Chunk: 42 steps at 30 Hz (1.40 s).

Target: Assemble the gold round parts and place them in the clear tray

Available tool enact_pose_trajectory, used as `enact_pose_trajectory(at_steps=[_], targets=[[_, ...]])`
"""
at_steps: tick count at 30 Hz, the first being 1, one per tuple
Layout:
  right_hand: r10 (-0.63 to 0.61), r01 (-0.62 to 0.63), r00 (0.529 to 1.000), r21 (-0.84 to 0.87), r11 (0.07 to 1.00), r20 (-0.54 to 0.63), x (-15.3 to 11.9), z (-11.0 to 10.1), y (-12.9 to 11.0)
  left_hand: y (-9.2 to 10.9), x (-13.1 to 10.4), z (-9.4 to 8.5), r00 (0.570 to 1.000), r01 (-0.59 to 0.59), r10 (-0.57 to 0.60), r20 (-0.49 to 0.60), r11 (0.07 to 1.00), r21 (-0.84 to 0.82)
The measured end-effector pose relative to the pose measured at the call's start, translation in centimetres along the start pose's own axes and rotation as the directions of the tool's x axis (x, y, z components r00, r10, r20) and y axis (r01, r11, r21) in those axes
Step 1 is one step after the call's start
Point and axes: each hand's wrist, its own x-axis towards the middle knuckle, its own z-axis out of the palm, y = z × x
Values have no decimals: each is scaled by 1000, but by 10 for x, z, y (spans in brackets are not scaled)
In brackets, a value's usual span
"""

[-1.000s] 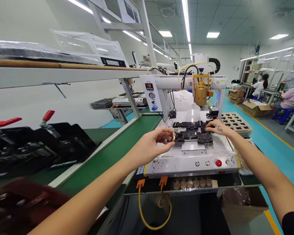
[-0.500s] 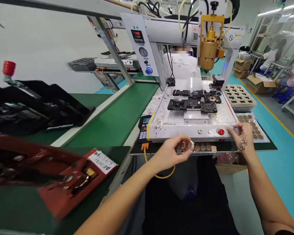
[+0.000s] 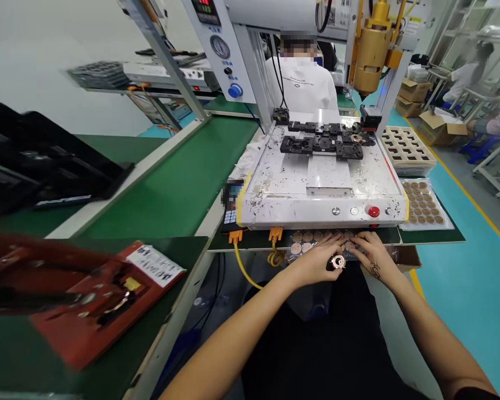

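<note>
My left hand (image 3: 316, 260) is closed round a shiny round metal ring part (image 3: 338, 262), which shows at the thumb side. Its fingertips reach onto a clear sheet of round brown discs (image 3: 296, 248) along the bench's front edge. From the right, my right hand (image 3: 375, 254) touches the same sheet, fingers stretched and slightly apart; nothing shows between them. Behind both hands stands a white bench machine (image 3: 275, 208) with buttons on its front. Black fixtures (image 3: 325, 144) lie on its bed, and a round metal part (image 3: 355, 138) sits in the right one.
A gold dispensing head (image 3: 371, 58) hangs over the machine's rear right. To the right are stacked cut-out trays (image 3: 408, 150) and another disc sheet (image 3: 423, 205). A red hand press (image 3: 108, 300) stands at left. A co-worker in white (image 3: 302, 86) sits behind the machine.
My right hand has left the machine's front button and come down to the disc sheet. My left hand has turned over beside it, still with the metal ring part. The fixtures have shifted back.
</note>
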Motion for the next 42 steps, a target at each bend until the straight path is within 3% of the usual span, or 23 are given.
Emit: enact_pose_trajectory(at_steps=[4,9,14,17,20,24,26,28,30,31,33,34,36,39,42], targets=[[-97,100,993,-51,994,71,1,6,13,0,-1,-1,999,36,-36,40,999,7],[-223,222,975,-43,974,-8,-14,25,24,4,3,-8,997,41,-43,70,999,26],[-213,214,976,17,977,-49,-52,23,5,6,4,-15,996,44,-40,80,998,-43],[-102,107,992,70,992,-72,-65,5,-12,0,9,-10,999,40,-40,-5,999,-34],[133,-114,983,144,983,-130,-61,-12,-20,-10,18,-1,994,48,-48,-101,999,-5],[423,-371,899,319,872,-113,-40,-27,-25,-8,23,4,985,66,-62,-161,998,22],[542,-470,839,449,760,-40,-29,-33,-32,5,18,1,981,85,-84,-178,996,1],[608,-523,793,561,642,43,-19,-37,-43,23,10,-3,967,133,-156,-203,984,-122],[637,-532,765,651,541,96,-9,-40,-56,43,0,-7,936,184,-288,-203,890,-417],[652,-533,749,694,484,121,-5,-41,-62,53,-5,-8,915,197,-364,-176,781,-593],[664,-538,724,754,377,185,3,-42,-72,69,-15,-10,868,188,-491,-82,475,-860],[654,-544,723,767,340,222,7,-42,-76,76,-19,-11,843,174,-537,-36,336,-926],[618,-557,732,774,302,287,11,-41,-81,85,-27,-13,798,155,-601,26,163,-974],[573,-558,752,777,291,325,10,-39,-86,92,-38,-16,770,114,-636,46,66,-991],[537,-564,760,782,264,367,4,-37,-89,96,-47,-16,767,63,-641,19,46,-997]])
